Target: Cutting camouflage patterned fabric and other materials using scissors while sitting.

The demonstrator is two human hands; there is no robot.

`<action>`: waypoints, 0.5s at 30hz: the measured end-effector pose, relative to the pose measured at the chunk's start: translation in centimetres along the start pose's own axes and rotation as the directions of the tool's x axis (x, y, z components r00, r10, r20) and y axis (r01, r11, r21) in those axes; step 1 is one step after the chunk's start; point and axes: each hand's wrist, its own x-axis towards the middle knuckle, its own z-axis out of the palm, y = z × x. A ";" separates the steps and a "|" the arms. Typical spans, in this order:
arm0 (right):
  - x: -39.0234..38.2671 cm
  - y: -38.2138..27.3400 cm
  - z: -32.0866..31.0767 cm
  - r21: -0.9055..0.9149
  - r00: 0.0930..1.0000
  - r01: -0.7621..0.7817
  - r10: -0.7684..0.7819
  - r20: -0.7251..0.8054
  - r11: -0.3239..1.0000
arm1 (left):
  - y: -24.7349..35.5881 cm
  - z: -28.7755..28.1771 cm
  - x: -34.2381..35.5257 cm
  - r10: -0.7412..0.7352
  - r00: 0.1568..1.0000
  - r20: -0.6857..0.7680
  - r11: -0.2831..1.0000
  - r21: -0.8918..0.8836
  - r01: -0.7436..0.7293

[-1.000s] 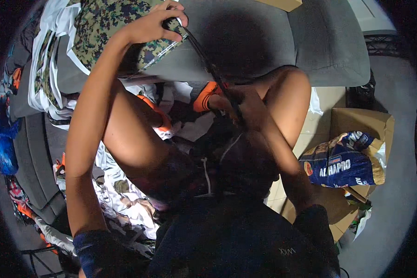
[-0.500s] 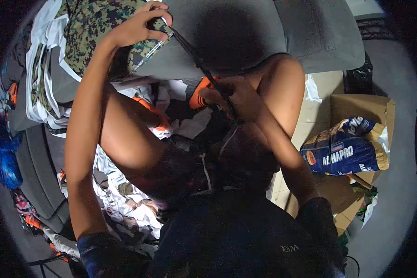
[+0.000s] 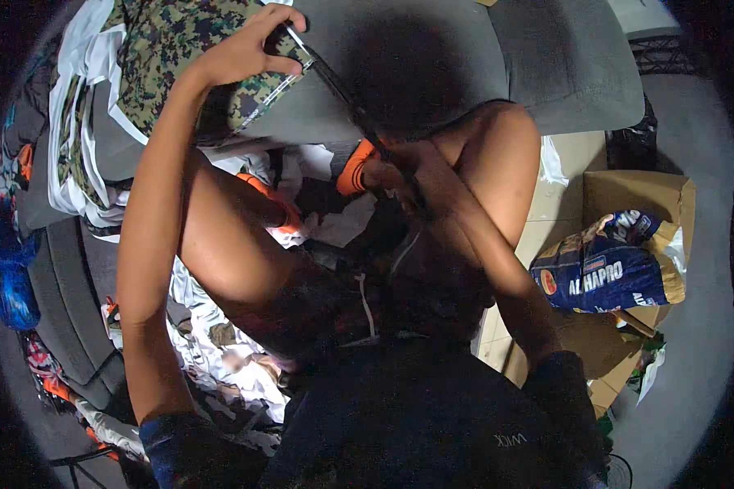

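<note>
Camouflage cloth lies on the grey padded seat, toward the left; white trim runs down its left side and a pale line follows its lower right edge. Left hand at the cloth's right corner, palm down, thumb and fingers spread wide around that corner, thumb touching the cloth. Whether the fingertips press firmly, cannot tell.

Long black thing slants from the same corner down to the right hand; strap or tool, too dark to say. Right hand in shadow between the knees, fingers curled around the lower end of the black thing; finger detail partly lost.

Around: more camouflage and white cloth hangs in folds over the seat's left end. Person sits with knees bent and apart, dark shirt, orange footwear on the feet beneath the seat edge. White scraps heaped on the floor beside the left leg. To the right, a cardboard box with flaps out, a blue printed bag slumped in it. Shiny blue bundle at the far left.
</note>
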 end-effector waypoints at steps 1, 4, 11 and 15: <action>0.4 0.1 0.1 -0.002 1.000 0.005 -0.005 0.001 1.000 | -0.3 0.0 0.1 0.001 1.000 -0.003 1.000 0.004 -0.001; 1.6 0.6 0.2 -0.018 0.999 0.025 -0.024 0.028 1.000 | -1.0 0.1 0.1 0.090 0.996 -0.002 0.995 0.034 -0.090; 3.1 2.6 -0.9 -0.084 0.999 0.027 -0.025 0.031 0.996 | -1.8 0.4 -0.1 0.156 0.987 -0.038 0.986 0.074 -0.152; 3.7 2.7 -1.1 0.077 0.982 0.106 -0.116 0.148 0.991 | -1.5 0.2 0.1 0.124 0.992 -0.005 0.991 0.051 -0.124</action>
